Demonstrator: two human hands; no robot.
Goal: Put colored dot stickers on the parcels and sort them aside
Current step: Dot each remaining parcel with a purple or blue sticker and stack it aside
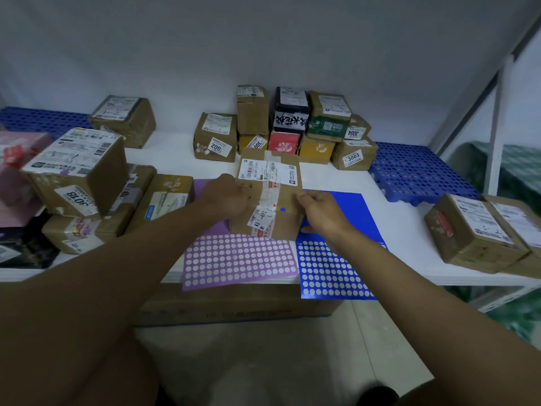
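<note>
While hands point(273, 205) hold parcel point(269, 183), labels "3003" point(353, 157), "3004" point(354, 132)

free: white tabletop point(409, 224) right of centre | blocked: stacked parcels point(292, 124) behind, parcel pile point(85, 183) left

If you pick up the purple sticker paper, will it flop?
Probably yes: the purple sticker sheet looks thin and its front edge already overhangs the table. It likely weighs very little. The taped box resting on its far end would likely pin it.
</note>
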